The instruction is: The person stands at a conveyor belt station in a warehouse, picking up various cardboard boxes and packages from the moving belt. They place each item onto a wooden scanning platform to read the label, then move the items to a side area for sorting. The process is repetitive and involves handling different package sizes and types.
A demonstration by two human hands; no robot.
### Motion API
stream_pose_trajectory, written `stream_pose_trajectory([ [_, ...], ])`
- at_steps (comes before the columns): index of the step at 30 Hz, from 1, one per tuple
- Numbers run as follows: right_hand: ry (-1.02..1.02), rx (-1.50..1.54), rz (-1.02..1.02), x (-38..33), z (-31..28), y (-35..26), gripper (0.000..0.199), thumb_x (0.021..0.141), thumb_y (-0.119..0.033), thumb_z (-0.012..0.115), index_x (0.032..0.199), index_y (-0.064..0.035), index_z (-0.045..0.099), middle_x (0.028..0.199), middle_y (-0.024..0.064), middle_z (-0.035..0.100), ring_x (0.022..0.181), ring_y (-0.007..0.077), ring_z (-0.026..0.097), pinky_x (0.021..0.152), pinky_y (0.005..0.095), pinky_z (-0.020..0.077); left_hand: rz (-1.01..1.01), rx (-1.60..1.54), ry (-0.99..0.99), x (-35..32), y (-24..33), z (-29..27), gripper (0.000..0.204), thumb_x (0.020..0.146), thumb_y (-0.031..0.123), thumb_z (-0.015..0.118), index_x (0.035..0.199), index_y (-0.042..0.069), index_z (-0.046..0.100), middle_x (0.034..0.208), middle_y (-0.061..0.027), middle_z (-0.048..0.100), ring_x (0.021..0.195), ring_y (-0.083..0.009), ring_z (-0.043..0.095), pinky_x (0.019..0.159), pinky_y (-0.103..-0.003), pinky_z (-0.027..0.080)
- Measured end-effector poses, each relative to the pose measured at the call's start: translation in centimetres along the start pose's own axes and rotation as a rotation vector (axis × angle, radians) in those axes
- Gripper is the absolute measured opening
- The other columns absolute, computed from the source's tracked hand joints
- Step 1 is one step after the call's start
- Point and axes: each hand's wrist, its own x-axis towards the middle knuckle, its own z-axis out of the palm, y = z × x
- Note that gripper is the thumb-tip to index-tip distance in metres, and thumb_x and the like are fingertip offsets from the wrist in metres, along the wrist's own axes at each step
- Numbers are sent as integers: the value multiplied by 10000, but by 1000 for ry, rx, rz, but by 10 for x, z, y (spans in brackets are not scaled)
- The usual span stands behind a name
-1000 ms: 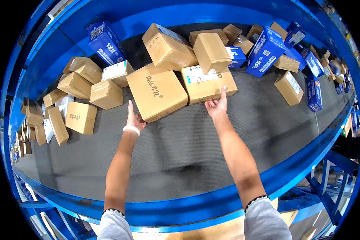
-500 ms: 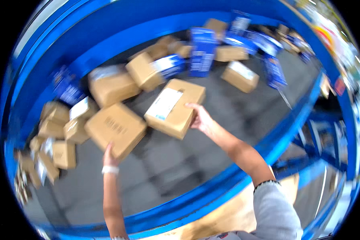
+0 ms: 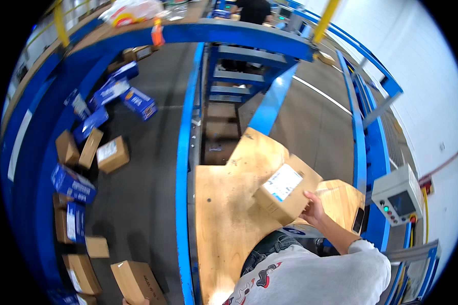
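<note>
My right hand (image 3: 314,209) grips the right edge of a brown cardboard box with a white label (image 3: 285,189). That box is tilted above a wooden worktop (image 3: 219,203) in front of me. At the lower left, the fingertips of my left hand (image 3: 143,302) show at the near edge of a second cardboard box (image 3: 137,282), over the dark conveyor belt (image 3: 155,203). The rest of that hand is cut off by the picture's lower rim, but its fingers appear closed on the box.
Several cardboard boxes (image 3: 113,154) and blue packages (image 3: 139,103) lie along the belt's left side. A blue rail (image 3: 185,168) divides belt and worktop. Right of the worktop runs another belt (image 3: 310,122), with a control box (image 3: 398,195) beside it. A person (image 3: 253,11) stands far off.
The view has swung right. My right hand has carried the labelled box off the belt to over the wooden worktop. My left hand stays with the other box over the belt.
</note>
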Motion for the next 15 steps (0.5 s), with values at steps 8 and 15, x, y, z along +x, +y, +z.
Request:
stream_pose_trajectory([
  [8,249,90,-6,-50,-198,60,820,944,-612,628,1455,-15,397,1357,209,575,1182,412,628,971,541,544,774,672,-147,19,287,123,875,677,234,851,1426,-8,469,1299,-198,589,1202,-384,567,1045,-481,437],
  [15,435,89,-235,5,-160,62,682,1031,-591,491,1431,-44,414,1195,266,655,961,418,726,762,538,635,1378,464,-430,-28,328,337,978,607,217,868,1472,0,466,1454,-241,507,1317,-446,481,1067,-551,359],
])
